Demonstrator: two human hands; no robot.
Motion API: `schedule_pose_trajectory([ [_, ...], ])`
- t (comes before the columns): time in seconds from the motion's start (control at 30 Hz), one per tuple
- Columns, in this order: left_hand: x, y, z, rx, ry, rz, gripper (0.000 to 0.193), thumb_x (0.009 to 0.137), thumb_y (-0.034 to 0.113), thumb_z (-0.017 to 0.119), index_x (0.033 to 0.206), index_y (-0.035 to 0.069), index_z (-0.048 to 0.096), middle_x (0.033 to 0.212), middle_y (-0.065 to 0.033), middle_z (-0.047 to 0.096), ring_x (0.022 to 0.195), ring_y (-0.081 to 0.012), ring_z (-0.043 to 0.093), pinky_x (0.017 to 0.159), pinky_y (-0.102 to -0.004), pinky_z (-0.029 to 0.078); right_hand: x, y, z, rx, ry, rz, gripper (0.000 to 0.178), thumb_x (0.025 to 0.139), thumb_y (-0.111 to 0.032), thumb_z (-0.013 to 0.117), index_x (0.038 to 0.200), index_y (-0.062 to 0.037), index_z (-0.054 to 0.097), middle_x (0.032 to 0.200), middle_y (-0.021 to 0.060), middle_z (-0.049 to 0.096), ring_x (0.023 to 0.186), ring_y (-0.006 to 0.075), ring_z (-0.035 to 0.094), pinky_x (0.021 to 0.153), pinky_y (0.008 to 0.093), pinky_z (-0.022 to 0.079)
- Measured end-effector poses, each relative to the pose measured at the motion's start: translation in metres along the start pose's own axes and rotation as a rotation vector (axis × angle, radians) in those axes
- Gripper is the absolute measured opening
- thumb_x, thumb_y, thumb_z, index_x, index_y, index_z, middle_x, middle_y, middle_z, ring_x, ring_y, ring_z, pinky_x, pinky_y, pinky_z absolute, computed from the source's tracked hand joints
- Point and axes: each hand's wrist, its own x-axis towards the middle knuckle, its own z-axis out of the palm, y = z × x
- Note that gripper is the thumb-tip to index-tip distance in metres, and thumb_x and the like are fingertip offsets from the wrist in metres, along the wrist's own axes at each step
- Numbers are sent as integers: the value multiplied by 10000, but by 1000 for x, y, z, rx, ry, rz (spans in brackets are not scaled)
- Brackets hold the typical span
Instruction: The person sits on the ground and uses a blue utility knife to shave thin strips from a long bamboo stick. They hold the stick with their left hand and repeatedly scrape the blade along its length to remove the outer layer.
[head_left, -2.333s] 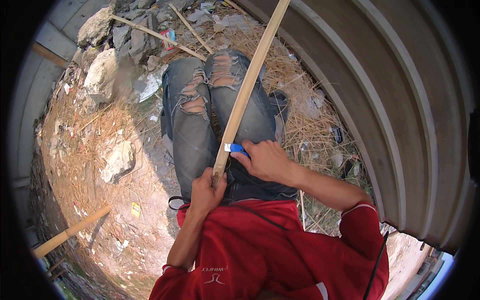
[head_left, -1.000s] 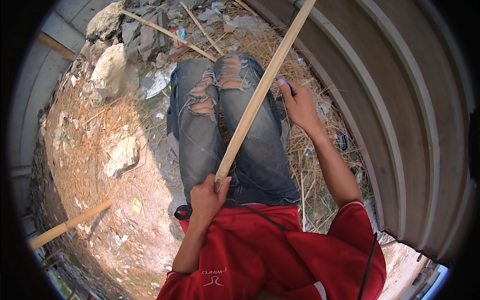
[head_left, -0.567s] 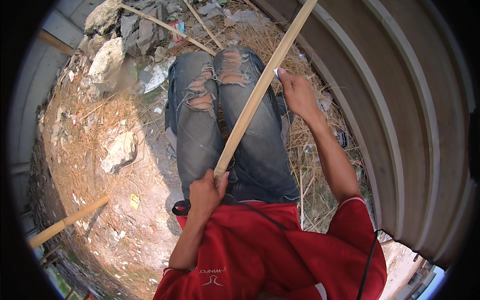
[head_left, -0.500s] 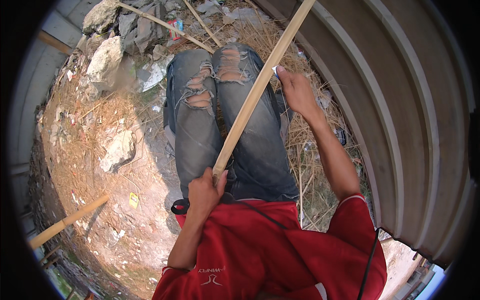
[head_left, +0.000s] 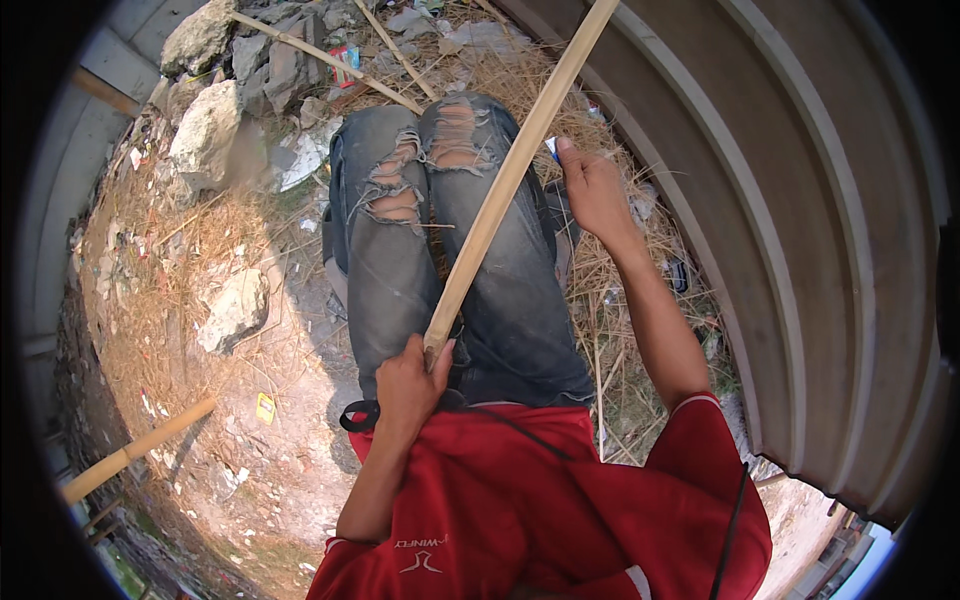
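Note:
A long split bamboo strip [head_left: 497, 205] slants across my lap, from my waist up to the top right. My left hand [head_left: 408, 382] is closed around its lower end. Beside the strip's right edge, my right hand [head_left: 598, 190] is closed, pinching a small blue and white piece [head_left: 552, 147] between thumb and fingers. That piece sits just off the strip, and most of it is hidden in the hand. Beneath the strip are my legs in torn grey jeans [head_left: 385, 290]. A thin pale sliver [head_left: 437, 226] lies across them.
Corrugated metal sheeting [head_left: 800, 250] rises close on my right. Rocks [head_left: 207, 130] lie at the far left, with thin bamboo strips [head_left: 330, 60] beyond my knees. A bamboo pole [head_left: 140, 450] juts in from the left. Dry straw [head_left: 615, 290] and litter cover the ground.
The bamboo strip's upper part has shifted slightly left. My right hand has moved slightly, and a small gap shows between its piece and the strip. A thin sliver now shows on my jeans.

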Motion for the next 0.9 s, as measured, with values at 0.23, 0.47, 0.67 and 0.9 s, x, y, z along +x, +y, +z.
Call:
schedule_pose_trajectory([
  [0.23, -1, 2, 2, 19, 14, -4, 413, 974, 381, 744, 830, 45, 553, 629, -223, 657, 583, -457, 670, 518, -541, 515, 53, 5, -21, -37, 18, -65, 632, 1084, -434, 473, 795, 105, 637, 757, 355, 608, 785, 532, 626, 770, 564, 462],
  [0.47, -1, -1, 4, 24, 2, -9, 411, 976, 381, 741, 834, 48, 546, 623, -223, 654, 579, -464, 663, 519, -553, 512, 19, -12, 0, -33, -222, -120, 600, 1102, -406, 467, 847, 98, 672, 741, 352, 621, 754, 538, 630, 745, 559, 487],
  [0.67, 0, -1, 4, -7, -1, -20, 403, 976, 367, 741, 832, 43, 549, 627, -230, 645, 593, -471, 660, 533, -552, 506, -60, -30, 20, -60, -245, -118, 576, 1106, -404, 483, 852, 67, 696, 756, 344, 642, 766, 526, 655, 748, 570, 511],
  [0.9, 0, 0, 1, -20, 13, -8, 403, 973, 350, 750, 827, 31, 552, 633, -239, 625, 609, -483, 650, 538, -537, 494, 21, 3, -8, -31, -51, -88, 628, 1121, -443, 464, 878, 113, 627, 691, 311, 562, 668, 460, 582, 669, 522, 444],
])
